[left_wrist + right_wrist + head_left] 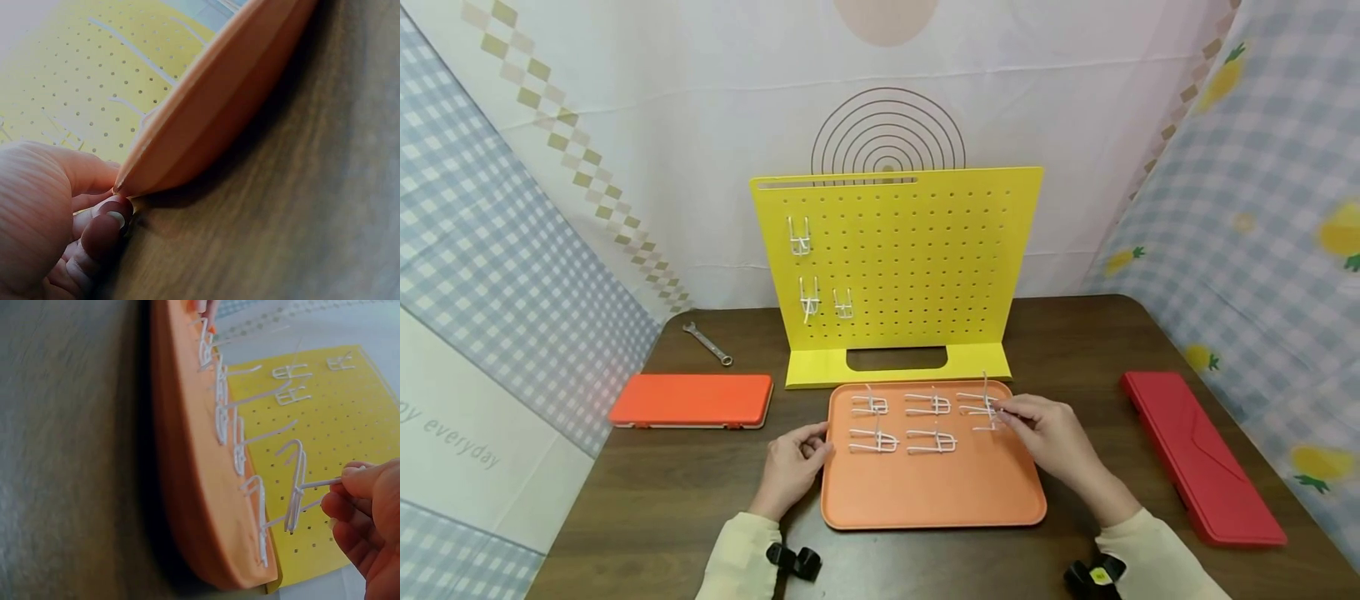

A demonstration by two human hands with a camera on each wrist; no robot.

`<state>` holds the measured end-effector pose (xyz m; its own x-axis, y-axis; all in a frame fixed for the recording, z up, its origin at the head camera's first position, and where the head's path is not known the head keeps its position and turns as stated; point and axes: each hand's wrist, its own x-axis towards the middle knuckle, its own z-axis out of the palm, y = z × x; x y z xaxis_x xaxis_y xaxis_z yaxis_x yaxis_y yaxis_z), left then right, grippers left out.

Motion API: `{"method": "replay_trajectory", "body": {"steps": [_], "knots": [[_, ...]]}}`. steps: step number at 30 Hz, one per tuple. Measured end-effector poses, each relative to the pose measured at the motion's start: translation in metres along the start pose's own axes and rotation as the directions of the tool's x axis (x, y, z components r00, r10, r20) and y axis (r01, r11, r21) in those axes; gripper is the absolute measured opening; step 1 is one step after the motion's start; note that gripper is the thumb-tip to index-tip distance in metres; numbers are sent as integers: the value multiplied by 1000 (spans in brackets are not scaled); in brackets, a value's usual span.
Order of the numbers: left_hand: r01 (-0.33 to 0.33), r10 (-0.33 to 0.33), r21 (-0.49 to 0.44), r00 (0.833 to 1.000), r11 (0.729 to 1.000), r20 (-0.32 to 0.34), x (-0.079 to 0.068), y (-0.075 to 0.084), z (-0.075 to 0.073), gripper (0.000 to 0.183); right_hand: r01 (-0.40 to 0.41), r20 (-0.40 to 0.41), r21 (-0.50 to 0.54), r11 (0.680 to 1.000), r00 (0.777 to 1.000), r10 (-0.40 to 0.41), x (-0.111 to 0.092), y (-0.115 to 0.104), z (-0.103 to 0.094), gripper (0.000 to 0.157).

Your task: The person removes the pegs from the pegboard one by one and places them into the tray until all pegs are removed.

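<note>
Right sleeve [1153, 558]: nearest the camera, behind the right fingers, with a black wrist mount [1081, 581] beside it.
Right hand [1052, 429]: thumb and fingers pinch the stem of one white wire hook.
Held hook [296, 494]: suspended from the right fingertips, prongs pointing away from the hand.
Neighbouring hook [261, 519]: on the tray, just past the held hook from the right fingertips; contact between the two cannot be told.
Left hand [790, 467]: thumb and curled fingers pinch the left rim of the orange tray [932, 500].
Tray hooks [880, 441]: four more, in two rows, between the left and right fingers.
Yellow pegboard [925, 283]: upright, beyond both sets of fingers; three mounted hooks [808, 300] occupy its left part, ahead of the left fingers.
Snag risk: prongs would probably catch the neighbouring hook if drawn sideways, dragging it along.
Slip risk: pinching only the thin stem may let the held hook rotate or drop.
Tilt risk: raising the rim with the left fingers could send the tray hooks sliding toward the right fingers.
</note>
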<state>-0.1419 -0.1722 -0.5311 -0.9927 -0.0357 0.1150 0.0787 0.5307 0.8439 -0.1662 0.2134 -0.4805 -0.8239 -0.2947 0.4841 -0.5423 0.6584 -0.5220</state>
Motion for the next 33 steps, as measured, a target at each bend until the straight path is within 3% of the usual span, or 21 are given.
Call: {"method": "replay_trajectory", "body": {"steps": [11,20,33], "knots": [[-6,6,-5,1000,1000,-8,0,1,0,27,-17,102,-29,999,995,20,-3,-1,9,26],[25,-25,-10,1000,1000,9,0,2,-1,28,-22,105,-41,999,994,27,-7,4,15,25],[16,-16,-8,1000,1000,9,-1,0,-1,28,-45,70,-49,998,996,48,-9,2,17,21]]}}
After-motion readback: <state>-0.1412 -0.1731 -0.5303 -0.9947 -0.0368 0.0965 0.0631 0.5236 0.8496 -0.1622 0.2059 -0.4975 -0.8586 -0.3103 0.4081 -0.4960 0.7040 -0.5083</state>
